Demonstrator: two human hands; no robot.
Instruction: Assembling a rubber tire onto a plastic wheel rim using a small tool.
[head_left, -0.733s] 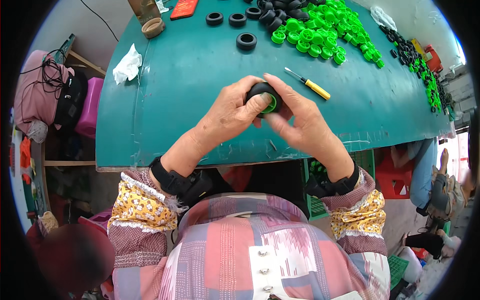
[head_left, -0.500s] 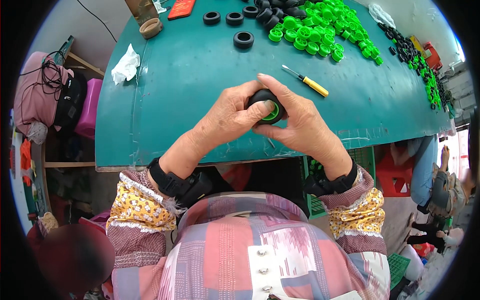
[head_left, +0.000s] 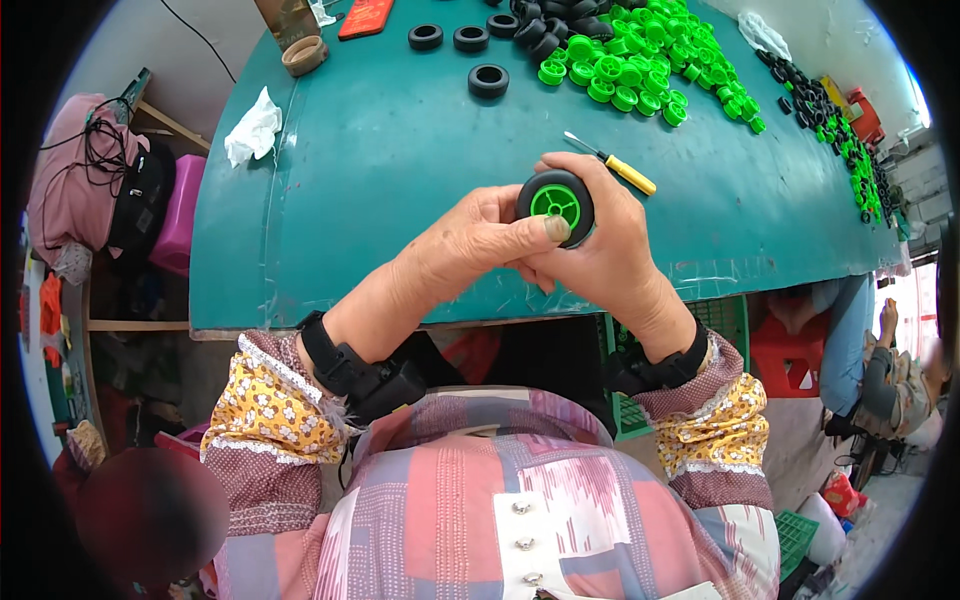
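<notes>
Both hands hold one small wheel (head_left: 556, 204), a black rubber tyre around a green plastic hub, above the near part of the teal table (head_left: 380, 170). My left hand (head_left: 475, 245) grips it from the left with the thumb pressed on the tyre's lower edge. My right hand (head_left: 600, 250) cups it from the right and behind. The green hub faces the camera. A yellow-handled screwdriver (head_left: 615, 167) lies on the table just beyond my right hand.
A heap of green hubs (head_left: 640, 60) and several black tyres (head_left: 488, 80) lie at the far side. More green and black parts (head_left: 850, 150) run along the right edge. A crumpled white cloth (head_left: 254, 130) lies left. Another person (head_left: 890, 370) sits at the right.
The wheel has been turned and lifted slightly toward me, so the green hub now faces the camera. Both hands have shifted a little nearer with it.
</notes>
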